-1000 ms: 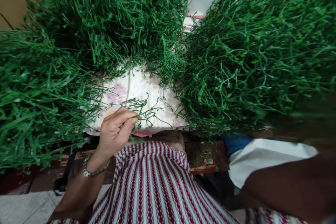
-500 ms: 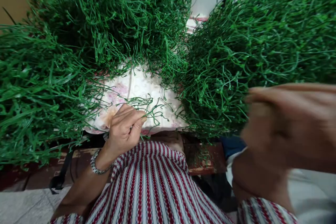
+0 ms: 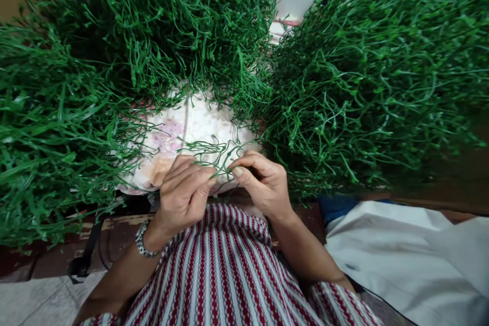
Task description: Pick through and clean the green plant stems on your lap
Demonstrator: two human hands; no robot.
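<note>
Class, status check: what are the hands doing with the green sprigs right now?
Left hand and right hand both pinch one green sprig over the floral cloth. Green heaps crowd round; nothing between the hands.

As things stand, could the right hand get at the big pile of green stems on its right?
Probably yes. The right hand pinches a thin green sprig together with the left hand, and the right pile of stems lies just beside it with nothing between; it would need to let go first.

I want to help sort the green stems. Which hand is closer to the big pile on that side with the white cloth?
The right hand, probably. It pinches the green sprig beside the right-side pile, whose edge nearly touches it. The left hand holds the sprig too, farther away.
</note>
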